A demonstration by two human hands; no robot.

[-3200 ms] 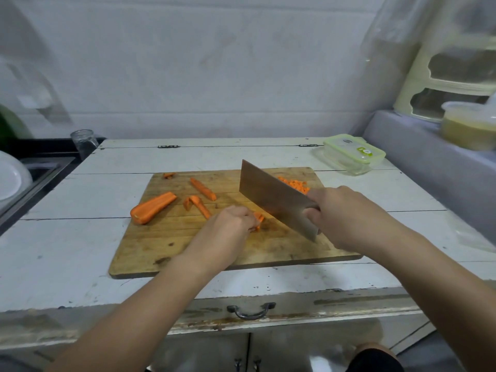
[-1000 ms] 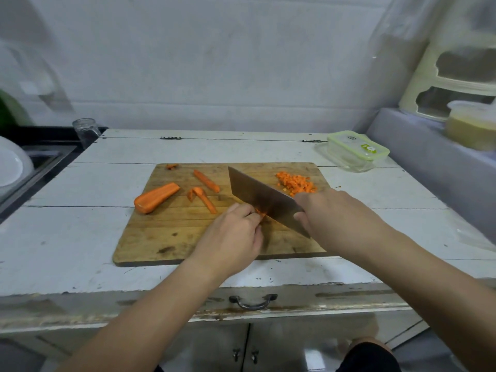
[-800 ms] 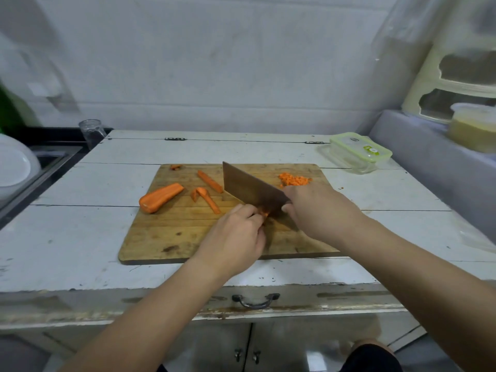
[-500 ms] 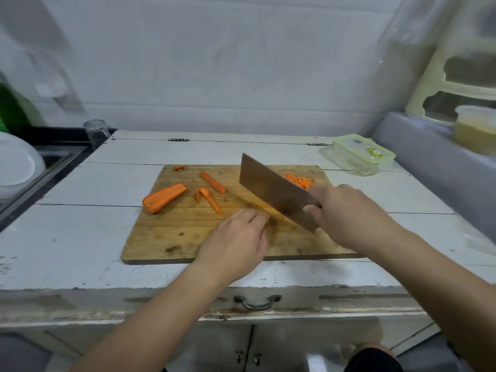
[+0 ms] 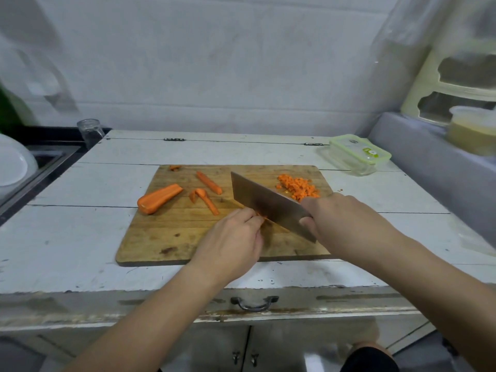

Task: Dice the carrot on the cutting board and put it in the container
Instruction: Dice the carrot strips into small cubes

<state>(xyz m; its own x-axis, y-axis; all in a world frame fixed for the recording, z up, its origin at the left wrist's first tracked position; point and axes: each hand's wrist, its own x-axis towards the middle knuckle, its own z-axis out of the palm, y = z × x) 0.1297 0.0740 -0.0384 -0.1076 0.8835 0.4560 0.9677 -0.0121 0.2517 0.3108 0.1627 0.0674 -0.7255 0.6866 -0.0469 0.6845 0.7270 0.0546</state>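
**Cleaver down on a carrot strip, diced pile at the far right of the board**

Your right hand grips the handle of the cleaver, fingers wrapped round it so the handle itself is hidden. The blade runs diagonally across the cutting board, tip toward the far left, heel toward your near right, with its edge down at the wood.

Your left hand sits just left of the blade, fingers curled with the knuckles forward, holding down a small carrot piece. Only a sliver of orange shows between your fingertips and the steel, so you cannot tell how much of that piece is left.

The rest of the carrot lies on the board. A thick carrot half lies at the left, angled, cut end toward you. 2 thin strips lie between it and the blade: 1 long strip farther away and 1 bent strip nearer. A tiny scrap sits at the far left edge. The diced carrot is heaped at the far right corner, just beyond your right hand.

The container, clear with a green-rimmed lid on it, stands on the white table off the board's far right corner, apart from it.

A drinking glass stands at the table's far left corner, and a metal drawer handle shows on the near front.
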